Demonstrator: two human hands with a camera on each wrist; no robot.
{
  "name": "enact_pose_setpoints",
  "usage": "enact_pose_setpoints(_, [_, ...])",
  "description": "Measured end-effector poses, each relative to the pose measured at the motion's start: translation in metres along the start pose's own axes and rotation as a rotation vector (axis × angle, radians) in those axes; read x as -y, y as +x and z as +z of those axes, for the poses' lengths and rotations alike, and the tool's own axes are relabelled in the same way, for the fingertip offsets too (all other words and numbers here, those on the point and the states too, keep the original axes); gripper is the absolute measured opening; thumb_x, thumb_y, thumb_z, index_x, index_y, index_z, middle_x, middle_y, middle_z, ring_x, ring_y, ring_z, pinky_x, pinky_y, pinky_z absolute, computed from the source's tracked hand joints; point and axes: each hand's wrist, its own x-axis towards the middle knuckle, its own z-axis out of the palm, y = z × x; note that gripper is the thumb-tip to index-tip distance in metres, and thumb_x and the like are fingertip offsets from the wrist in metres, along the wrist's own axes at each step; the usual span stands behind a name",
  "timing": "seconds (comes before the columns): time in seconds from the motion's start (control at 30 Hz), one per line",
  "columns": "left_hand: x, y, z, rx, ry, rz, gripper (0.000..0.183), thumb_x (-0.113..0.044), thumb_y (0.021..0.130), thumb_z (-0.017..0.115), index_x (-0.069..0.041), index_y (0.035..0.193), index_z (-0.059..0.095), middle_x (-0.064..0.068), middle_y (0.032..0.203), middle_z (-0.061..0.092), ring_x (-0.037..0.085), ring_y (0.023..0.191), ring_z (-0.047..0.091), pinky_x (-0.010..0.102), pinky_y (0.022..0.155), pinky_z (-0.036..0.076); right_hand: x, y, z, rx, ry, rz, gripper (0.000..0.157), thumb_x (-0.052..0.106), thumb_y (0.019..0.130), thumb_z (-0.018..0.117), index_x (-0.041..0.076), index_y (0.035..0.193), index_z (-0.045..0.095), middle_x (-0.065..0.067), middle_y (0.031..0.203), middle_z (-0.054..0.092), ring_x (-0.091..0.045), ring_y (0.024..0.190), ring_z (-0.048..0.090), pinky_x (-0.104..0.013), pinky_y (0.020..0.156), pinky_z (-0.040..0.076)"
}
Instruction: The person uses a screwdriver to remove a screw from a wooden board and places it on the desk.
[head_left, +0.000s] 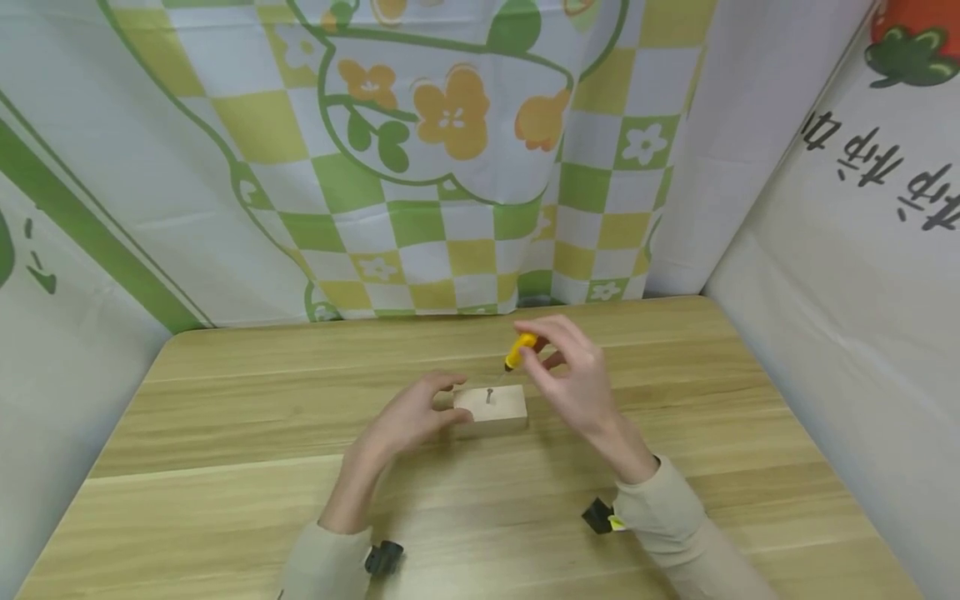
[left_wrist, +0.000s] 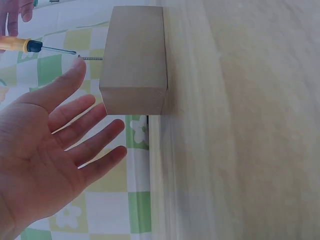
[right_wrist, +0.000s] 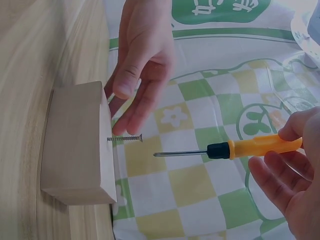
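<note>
A pale wooden block (head_left: 491, 408) lies on the table, and a metal screw (right_wrist: 125, 138) stands up out of its top face, much of its thread exposed. My right hand (head_left: 573, 375) pinches the yellow handle of a screwdriver (right_wrist: 265, 146) between thumb and fingers. The screwdriver's tip points at the screw head, with a small gap between them in the right wrist view. My left hand (left_wrist: 55, 135) is at the block's left end, fingers spread and relaxed; whether it touches the block I cannot tell.
The wood-grain table (head_left: 247, 417) runs back to a checked green and yellow curtain (head_left: 450, 225). White printed sheets (head_left: 847, 275) hang at both sides. A black wrist device (head_left: 384, 557) sits by the left sleeve, another (head_left: 598, 517) by the right.
</note>
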Motion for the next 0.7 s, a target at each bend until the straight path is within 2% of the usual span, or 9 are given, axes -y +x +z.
enact_pose_setpoints(0.2, [-0.006, 0.005, 0.002, -0.013, -0.002, 0.011, 0.051, -0.038, 0.083, 0.07, -0.015, 0.127, 0.058, 0.0, 0.131, 0.056, 0.023, 0.122, 0.05, 0.045, 0.102, 0.04, -0.002, -0.003, -0.006, -0.012, -0.013, 0.001, 0.03, -0.006, 0.08, 0.066, 0.0, 0.109, 0.065, -0.01, 0.099, 0.064, -0.018, 0.08, 0.061, -0.023, 0.056, 0.054])
enact_pose_setpoints(0.47, [-0.009, 0.012, 0.007, -0.062, 0.0, 0.065, 0.043, -0.04, 0.084, 0.068, -0.014, 0.118, 0.065, -0.011, 0.103, 0.063, 0.013, 0.107, 0.056, 0.039, 0.091, 0.047, -0.007, -0.006, -0.014, -0.034, -0.003, -0.01, 0.029, -0.009, 0.078, 0.066, -0.002, 0.106, 0.065, -0.012, 0.099, 0.062, -0.022, 0.08, 0.06, -0.022, 0.061, 0.055])
enact_pose_setpoints(0.7, [-0.012, 0.017, 0.01, -0.065, -0.002, 0.111, 0.034, -0.033, 0.085, 0.069, -0.013, 0.113, 0.067, -0.013, 0.095, 0.061, 0.011, 0.098, 0.057, 0.035, 0.084, 0.049, -0.013, -0.011, -0.02, -0.04, -0.022, -0.022, 0.029, -0.01, 0.078, 0.067, -0.002, 0.106, 0.066, -0.012, 0.099, 0.062, -0.019, 0.081, 0.06, -0.024, 0.062, 0.056])
